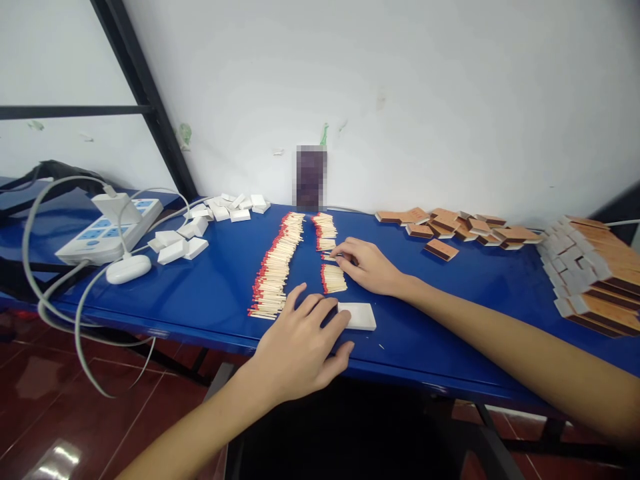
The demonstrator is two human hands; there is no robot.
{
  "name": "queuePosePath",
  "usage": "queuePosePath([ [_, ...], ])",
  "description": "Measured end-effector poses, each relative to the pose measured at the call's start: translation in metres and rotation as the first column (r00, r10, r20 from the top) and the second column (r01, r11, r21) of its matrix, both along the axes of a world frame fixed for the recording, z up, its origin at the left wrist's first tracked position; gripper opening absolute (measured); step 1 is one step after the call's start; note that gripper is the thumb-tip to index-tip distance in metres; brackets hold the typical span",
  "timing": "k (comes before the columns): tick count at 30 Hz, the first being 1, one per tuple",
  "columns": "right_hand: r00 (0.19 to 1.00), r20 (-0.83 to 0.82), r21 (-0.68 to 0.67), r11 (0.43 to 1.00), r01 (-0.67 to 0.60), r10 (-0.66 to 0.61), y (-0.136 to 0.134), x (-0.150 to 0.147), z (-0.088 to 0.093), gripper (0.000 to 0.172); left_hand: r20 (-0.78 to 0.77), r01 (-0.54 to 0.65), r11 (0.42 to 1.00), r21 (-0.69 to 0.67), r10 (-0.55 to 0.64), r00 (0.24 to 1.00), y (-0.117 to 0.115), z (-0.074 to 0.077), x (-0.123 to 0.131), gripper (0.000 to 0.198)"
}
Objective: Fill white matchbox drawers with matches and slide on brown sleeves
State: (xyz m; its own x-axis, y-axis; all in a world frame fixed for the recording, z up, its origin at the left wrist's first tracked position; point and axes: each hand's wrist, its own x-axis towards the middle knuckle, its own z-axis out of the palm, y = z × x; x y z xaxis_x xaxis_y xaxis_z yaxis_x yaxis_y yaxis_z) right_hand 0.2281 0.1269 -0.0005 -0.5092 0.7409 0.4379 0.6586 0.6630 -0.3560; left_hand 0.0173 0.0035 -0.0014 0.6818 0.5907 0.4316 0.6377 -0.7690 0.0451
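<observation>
My left hand is spread open, palm down, its fingers at the left end of a white inner matchbox tray on the blue table. Part of the tray is hidden under those fingers. Farther up, my right hand has its thumb and index finger closed around the bare ends of a few red-tipped matches. These lie between an upper pile of matches and a lower bunch of matches. To the left runs a long row of matches, heads pointing left.
White trays lie scattered at the back left, near a power strip and a white plug with cables. Loose brown matchbox sleeves lie back right, beside stacked sleeves. A blurred dark object stands against the wall.
</observation>
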Motion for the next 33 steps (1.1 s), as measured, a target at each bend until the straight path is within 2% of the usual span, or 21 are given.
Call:
queuePosePath([
  [13, 1.000, -0.016, 0.019, 1.000, -0.017, 0.017, -0.0014, -0.0002, -0.0002, 0.023, 0.004, 0.002, 1.000, 0.006, -0.002, 1.000, -0.0003, 0.0002, 0.0007, 0.029],
  [22, 0.986, 0.063, 0.023, 0.988, 0.153, -0.154, -0.0032, -0.0016, 0.0022, 0.027, -0.004, 0.002, 1.000, -0.002, -0.002, 1.000, 0.0005, 0.0002, 0.0012, 0.029],
  [33, 0.986, 0.123, -0.025, 0.993, 0.120, -0.116, -0.0006, 0.0000, 0.0010, 0.038, -0.004, 0.000, 1.000, 0.010, 0.000, 1.000, 0.0000, -0.0006, 0.0006, 0.029],
])
